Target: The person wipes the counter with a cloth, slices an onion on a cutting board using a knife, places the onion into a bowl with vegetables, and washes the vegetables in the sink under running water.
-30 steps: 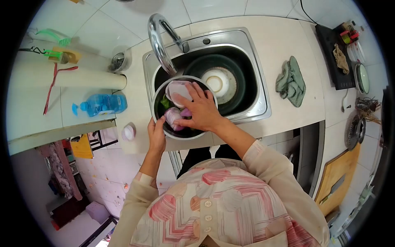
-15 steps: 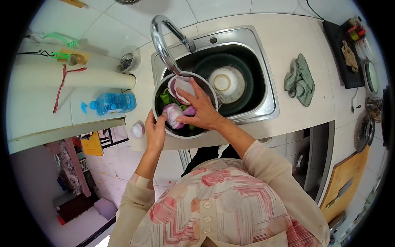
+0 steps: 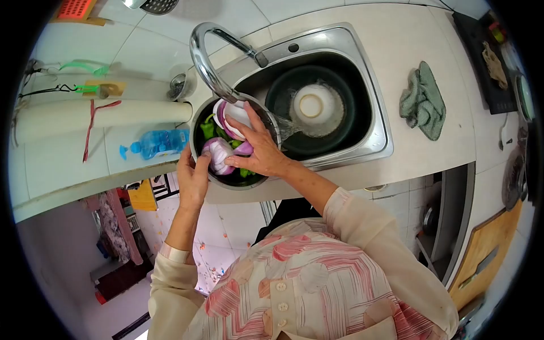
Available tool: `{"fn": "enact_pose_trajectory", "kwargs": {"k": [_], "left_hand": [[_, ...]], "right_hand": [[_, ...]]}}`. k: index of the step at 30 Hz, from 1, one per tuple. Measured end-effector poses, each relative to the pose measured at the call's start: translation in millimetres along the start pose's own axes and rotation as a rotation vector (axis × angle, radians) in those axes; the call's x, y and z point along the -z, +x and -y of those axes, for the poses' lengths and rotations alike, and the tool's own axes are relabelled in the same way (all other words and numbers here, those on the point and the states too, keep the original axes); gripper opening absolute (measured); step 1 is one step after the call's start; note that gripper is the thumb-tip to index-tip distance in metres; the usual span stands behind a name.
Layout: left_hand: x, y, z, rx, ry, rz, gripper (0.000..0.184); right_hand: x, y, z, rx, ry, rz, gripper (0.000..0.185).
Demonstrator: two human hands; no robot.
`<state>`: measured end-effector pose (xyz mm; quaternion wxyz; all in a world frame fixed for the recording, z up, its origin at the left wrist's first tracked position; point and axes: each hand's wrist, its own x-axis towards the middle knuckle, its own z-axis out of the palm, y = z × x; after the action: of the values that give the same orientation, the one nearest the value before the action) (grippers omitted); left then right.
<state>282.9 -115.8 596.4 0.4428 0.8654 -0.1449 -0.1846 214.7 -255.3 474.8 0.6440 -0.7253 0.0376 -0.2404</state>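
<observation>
My left hand (image 3: 194, 175) grips the near-left rim of a round metal bowl (image 3: 276, 122), thumb inside against the onion. The bowl is tilted at the sink's left end, and water runs over its right rim. Inside lie a peeled purple onion half (image 3: 219, 156), another cut onion (image 3: 224, 116) and green pepper pieces (image 3: 208, 129). My right hand (image 3: 258, 146) rests across the onions with its fingers spread and its thumb by the onion half. Below the stream stands a dark basin (image 3: 277, 85) holding water and a white upturned bowl (image 3: 310, 107).
The chrome faucet (image 3: 201, 59) arches just behind the metal bowl, beside the steel sink (image 3: 381, 124). A grey-green cloth (image 3: 424, 102) lies on the counter to the right. A blue bottle (image 3: 161, 144) lies at the left. A knife (image 3: 481, 263) rests on a wooden board (image 3: 487, 243).
The metal bowl has shifted left and tilted to the right. Water now pours from its rim into the basin. Both hands have moved left with it, and the view has shifted slightly.
</observation>
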Motion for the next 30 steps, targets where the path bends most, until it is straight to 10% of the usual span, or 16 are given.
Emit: {"fn": "enact_pose_trajectory", "kwargs": {"k": [30], "left_hand": [[14, 5, -60, -0.017, 0.282, 0.018, 0.057]], "right_hand": [[-23, 14, 21, 0.050, 0.500, -0.169, 0.083]]}}
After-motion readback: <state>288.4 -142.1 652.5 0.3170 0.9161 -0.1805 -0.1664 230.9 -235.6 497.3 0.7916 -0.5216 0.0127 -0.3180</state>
